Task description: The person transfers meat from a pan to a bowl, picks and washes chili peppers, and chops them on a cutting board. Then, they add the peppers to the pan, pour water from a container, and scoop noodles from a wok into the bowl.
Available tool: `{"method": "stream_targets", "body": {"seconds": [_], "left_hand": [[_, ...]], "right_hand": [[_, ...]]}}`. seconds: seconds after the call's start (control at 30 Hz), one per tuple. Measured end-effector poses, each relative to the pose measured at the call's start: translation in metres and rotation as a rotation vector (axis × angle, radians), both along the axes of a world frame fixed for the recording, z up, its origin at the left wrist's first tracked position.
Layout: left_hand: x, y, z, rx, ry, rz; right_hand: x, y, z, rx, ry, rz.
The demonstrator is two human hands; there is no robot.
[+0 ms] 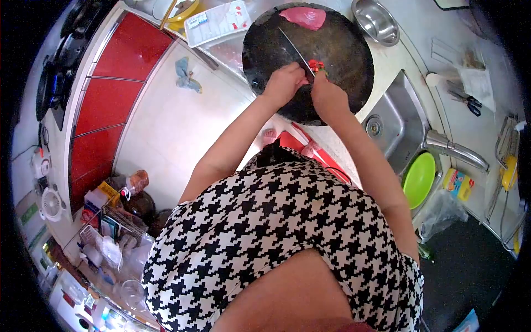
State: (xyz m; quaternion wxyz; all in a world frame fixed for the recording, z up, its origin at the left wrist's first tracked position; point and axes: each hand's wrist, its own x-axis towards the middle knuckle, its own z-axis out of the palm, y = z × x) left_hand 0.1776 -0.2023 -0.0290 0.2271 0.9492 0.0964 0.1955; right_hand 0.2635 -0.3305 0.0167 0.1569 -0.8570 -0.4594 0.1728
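A round, dark cutting board [348,50] lies on the counter in front of me. My right hand [329,98] is wrapped around the handle of a kitchen knife [292,43], whose blade points away to the upper left. Left of the blade, my left hand [284,84] is closed with its fingers curled down at the board. Whatever its fingertips hold is too small to name. Chopped red and green pieces [317,66], which look like chili pepper, sit just right of the blade. A slab of pink raw meat [303,17] rests at the board's far edge.
A white foam tray [217,23] with red bits stands left of the board, a metal bowl [376,21] right of it. The sink [395,110], a green basin [419,180], scissors [467,102] and a faucet [456,149] are to the right. A cloth [188,76] lies on the floor.
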Motion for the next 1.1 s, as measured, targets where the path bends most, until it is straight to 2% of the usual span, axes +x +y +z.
{"method": "stream_targets", "body": {"seconds": [0.17, 0.27, 0.4, 0.57, 0.7, 0.8, 0.87, 0.93, 1.1], "left_hand": [[-0.004, -0.006, -0.006, 0.047, 0.074, 0.018], [-0.015, -0.013, -0.002, 0.134, 0.001, 0.06], [-0.014, 0.006, 0.006, 0.076, -0.024, 0.07], [-0.004, 0.006, 0.003, 0.073, -0.017, -0.009], [-0.006, 0.011, 0.002, 0.072, 0.094, -0.019], [-0.015, 0.012, 0.006, 0.023, -0.006, 0.003], [-0.021, 0.019, 0.01, 0.001, 0.028, 0.012], [-0.02, 0.024, 0.011, 0.045, 0.074, -0.012], [-0.021, 0.025, 0.013, 0.063, 0.066, -0.004]], "right_hand": [[0.01, 0.0, -0.023, 0.101, -0.015, 0.01], [0.018, -0.001, 0.0, 0.06, -0.066, 0.108], [0.02, 0.006, 0.021, 0.075, -0.032, 0.15], [0.0, 0.001, -0.015, 0.006, 0.038, 0.008], [0.009, 0.004, -0.01, 0.056, 0.036, 0.014], [0.01, 0.009, 0.003, 0.064, 0.032, 0.081], [0.006, 0.009, 0.019, 0.055, 0.074, 0.096], [-0.008, 0.01, 0.003, 0.023, 0.183, 0.015], [-0.015, 0.011, -0.017, 0.043, 0.172, -0.04]]}}
